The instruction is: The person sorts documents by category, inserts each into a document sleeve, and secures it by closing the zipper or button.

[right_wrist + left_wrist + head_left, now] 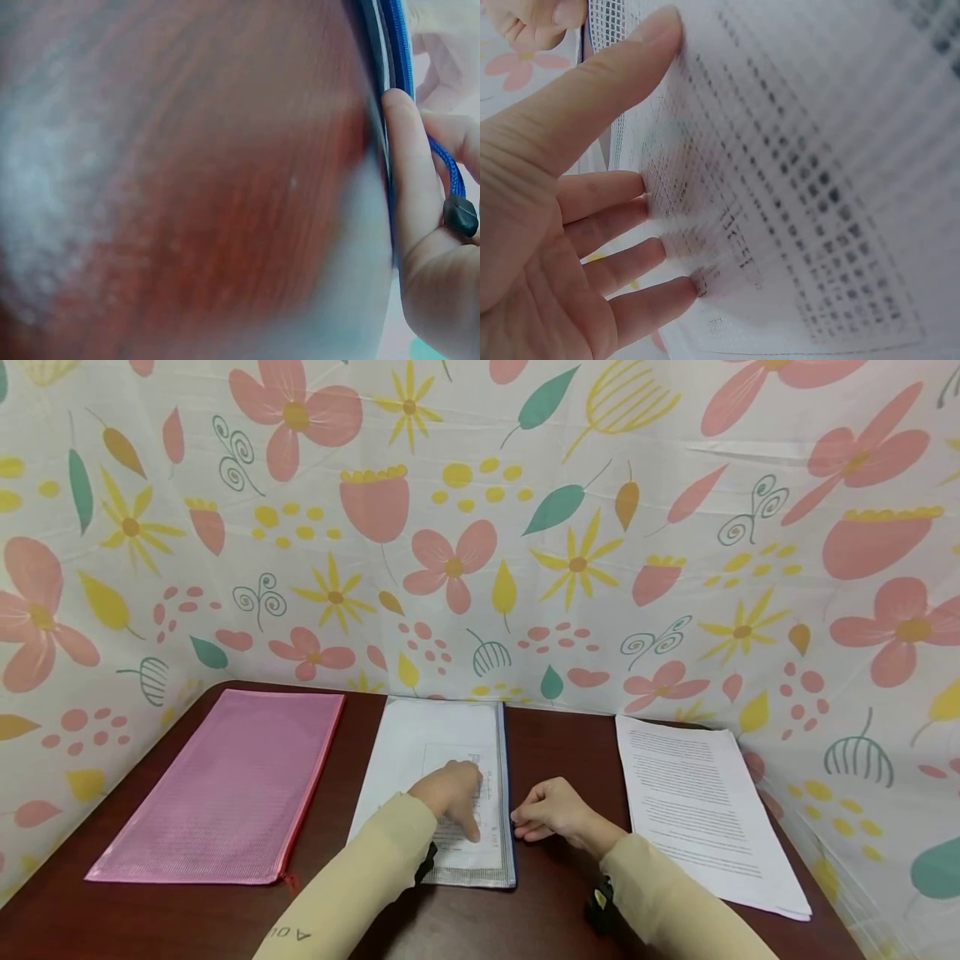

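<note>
Floral cloth backdrop (pixel 465 435): white, printed with pink and yellow flowers, green leaves
Table (pixel 566 747): dark reddish-brown, with wood grain
Light: soft and even

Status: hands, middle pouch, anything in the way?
Left hand on middle pouch; right hand pinching its blue zipper pull. Printed sheet visible inside. Pink pouch and paper stack off to either side, not in the way.

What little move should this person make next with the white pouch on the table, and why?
Probably a short, gentle pull on the blue cord along the zip: the right hand already holds that cord at the edge, while the left hand touches the pouch, which may steady it. Which direction, I can't tell.
</note>
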A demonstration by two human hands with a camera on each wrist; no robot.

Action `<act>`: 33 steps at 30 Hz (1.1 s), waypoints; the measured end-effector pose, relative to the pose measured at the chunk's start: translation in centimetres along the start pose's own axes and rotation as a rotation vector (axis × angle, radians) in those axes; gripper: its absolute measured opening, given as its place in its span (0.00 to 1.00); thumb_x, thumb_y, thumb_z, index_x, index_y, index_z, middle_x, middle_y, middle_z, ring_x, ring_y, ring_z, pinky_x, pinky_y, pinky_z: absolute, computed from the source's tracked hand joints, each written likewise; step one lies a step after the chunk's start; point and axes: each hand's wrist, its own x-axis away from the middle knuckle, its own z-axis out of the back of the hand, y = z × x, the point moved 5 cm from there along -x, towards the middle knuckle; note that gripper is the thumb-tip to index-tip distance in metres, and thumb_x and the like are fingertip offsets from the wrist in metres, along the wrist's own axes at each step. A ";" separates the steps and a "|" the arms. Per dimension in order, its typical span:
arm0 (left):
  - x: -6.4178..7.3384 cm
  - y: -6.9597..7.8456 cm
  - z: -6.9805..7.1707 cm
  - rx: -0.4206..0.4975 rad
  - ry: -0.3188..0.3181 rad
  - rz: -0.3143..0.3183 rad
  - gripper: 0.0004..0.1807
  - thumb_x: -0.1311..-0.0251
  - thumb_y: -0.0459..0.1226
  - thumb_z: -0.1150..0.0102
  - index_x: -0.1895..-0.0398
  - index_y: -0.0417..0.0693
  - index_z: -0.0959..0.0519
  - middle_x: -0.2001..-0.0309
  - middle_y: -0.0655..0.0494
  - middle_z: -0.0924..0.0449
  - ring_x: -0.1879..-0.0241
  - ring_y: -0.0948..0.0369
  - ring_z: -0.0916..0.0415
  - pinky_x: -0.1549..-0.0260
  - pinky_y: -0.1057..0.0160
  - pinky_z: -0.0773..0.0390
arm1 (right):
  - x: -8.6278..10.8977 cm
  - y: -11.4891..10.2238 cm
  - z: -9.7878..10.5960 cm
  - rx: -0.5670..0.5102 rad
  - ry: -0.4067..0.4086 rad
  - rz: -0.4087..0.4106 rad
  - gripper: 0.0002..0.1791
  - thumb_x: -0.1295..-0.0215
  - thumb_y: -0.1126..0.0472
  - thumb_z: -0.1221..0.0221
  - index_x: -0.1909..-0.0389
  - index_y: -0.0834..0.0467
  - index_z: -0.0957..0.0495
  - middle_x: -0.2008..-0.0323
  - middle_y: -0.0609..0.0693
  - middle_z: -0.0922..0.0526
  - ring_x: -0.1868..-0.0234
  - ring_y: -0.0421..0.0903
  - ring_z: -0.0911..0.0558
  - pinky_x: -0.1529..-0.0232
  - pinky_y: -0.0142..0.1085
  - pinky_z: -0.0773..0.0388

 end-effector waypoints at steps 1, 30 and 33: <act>0.0 0.0 0.0 -0.004 0.001 -0.002 0.49 0.75 0.48 0.18 0.42 0.40 0.27 0.44 0.48 0.26 0.41 0.51 0.31 0.41 0.56 0.29 | 0.0 -0.1 0.0 0.001 0.002 0.001 0.08 0.48 0.70 0.36 0.70 0.73 0.21 0.74 0.61 0.15 0.77 0.45 0.15 0.73 0.41 0.17; -0.5 -0.5 -0.3 -0.110 0.025 0.081 0.60 0.81 0.57 0.19 0.34 0.54 0.34 0.38 0.40 0.33 0.41 0.43 0.34 0.48 0.45 0.26 | -2.6 0.2 1.1 -0.056 0.146 -0.035 0.08 0.46 0.69 0.37 0.69 0.72 0.20 0.74 0.58 0.15 0.76 0.46 0.15 0.70 0.41 0.17; -0.5 -0.7 -0.5 -0.104 0.017 0.093 0.63 0.81 0.57 0.20 0.32 0.52 0.36 0.36 0.41 0.35 0.38 0.43 0.37 0.46 0.46 0.27 | -2.9 0.3 1.2 -0.069 0.162 -0.040 0.08 0.45 0.69 0.37 0.69 0.72 0.21 0.75 0.57 0.15 0.76 0.46 0.15 0.70 0.41 0.17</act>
